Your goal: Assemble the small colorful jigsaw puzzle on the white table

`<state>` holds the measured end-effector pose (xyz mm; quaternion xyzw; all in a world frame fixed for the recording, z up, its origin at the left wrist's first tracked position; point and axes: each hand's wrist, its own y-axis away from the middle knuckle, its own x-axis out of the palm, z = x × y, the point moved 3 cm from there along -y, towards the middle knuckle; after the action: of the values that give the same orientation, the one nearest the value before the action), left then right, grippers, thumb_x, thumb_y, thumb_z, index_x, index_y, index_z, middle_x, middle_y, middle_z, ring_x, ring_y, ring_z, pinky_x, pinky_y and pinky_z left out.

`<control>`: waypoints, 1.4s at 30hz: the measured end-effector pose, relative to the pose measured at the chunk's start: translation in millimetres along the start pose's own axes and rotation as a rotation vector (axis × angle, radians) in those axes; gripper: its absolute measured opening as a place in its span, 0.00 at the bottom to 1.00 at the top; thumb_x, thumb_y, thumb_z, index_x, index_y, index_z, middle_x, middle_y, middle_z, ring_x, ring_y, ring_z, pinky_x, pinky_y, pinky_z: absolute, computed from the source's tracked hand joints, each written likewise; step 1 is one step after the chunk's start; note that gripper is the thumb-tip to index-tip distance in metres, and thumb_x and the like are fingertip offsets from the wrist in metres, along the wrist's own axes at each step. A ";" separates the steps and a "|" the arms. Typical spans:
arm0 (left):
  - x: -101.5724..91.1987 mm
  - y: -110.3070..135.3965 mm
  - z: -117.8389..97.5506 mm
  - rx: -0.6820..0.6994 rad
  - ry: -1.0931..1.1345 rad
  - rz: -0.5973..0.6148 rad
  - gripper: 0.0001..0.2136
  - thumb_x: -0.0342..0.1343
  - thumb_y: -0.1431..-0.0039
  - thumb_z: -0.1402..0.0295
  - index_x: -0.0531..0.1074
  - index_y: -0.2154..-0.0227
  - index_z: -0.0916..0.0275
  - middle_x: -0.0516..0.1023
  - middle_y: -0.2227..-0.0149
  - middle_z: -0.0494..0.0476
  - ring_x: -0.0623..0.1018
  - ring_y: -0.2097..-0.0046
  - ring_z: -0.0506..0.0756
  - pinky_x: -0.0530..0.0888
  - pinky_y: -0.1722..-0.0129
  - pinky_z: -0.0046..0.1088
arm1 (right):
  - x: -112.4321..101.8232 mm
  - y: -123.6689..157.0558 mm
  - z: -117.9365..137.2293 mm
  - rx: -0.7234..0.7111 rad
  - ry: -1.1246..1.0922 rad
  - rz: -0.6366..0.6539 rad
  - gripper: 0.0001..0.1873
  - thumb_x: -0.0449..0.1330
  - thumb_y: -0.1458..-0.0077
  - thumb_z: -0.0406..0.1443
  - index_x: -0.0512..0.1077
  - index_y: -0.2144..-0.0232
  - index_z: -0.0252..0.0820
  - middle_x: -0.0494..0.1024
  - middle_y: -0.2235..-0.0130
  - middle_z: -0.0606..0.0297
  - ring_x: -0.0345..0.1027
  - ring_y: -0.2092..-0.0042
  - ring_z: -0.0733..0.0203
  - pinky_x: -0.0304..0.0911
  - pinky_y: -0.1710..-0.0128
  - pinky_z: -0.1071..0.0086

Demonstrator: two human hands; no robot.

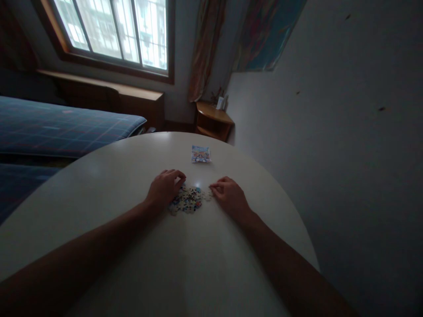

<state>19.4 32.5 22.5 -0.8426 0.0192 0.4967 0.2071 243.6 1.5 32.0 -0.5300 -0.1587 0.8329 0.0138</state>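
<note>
A small pile of colourful jigsaw pieces (188,200) lies on the round white table (132,185), between my two hands. My left hand (164,188) rests at the pile's left edge with its fingers curled down onto the pieces. My right hand (230,195) sits at the pile's right edge, its fingertips pinched together on a piece too small to make out. A small printed picture card (200,154) lies flat on the table beyond the pile.
A bed with a blue checked cover (62,125) stands left of the table. A wooden corner shelf (213,119) sits under the curtain by the window (115,31). A grey wall (346,132) runs close along the table's right side.
</note>
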 end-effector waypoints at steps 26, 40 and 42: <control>12.3 2.2 -1.9 0.275 0.138 0.078 0.08 0.55 0.39 0.63 0.78 0.64 0.59 0.78 0.58 0.57 0.74 0.54 0.59 0.69 0.49 0.39 | -14.4 6.8 12.7 -0.016 -0.104 0.104 0.02 0.64 0.46 0.33 0.76 0.67 0.42 0.80 0.67 0.64 0.71 0.65 0.62 0.62 0.64 0.69; 8.2 7.0 -10.6 0.333 0.133 0.147 0.13 0.56 0.39 0.58 0.79 0.58 0.58 0.77 0.53 0.59 0.72 0.48 0.61 0.68 0.45 0.42 | -14.9 9.2 19.7 -0.151 0.032 0.122 0.07 0.63 0.42 0.38 0.82 0.65 0.47 0.81 0.61 0.63 0.73 0.63 0.62 0.64 0.63 0.70; 7.2 6.4 -11.6 0.349 0.147 0.149 0.11 0.56 0.39 0.59 0.78 0.60 0.58 0.77 0.55 0.58 0.72 0.49 0.61 0.69 0.46 0.40 | -14.5 7.7 17.3 -0.154 0.035 0.089 0.08 0.61 0.39 0.39 0.82 0.62 0.48 0.81 0.62 0.63 0.73 0.64 0.62 0.64 0.63 0.69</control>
<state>31.2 23.6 19.2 -0.8243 0.1822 0.4369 0.3107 235.7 -12.9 49.4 -0.5504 -0.1985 0.8086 -0.0611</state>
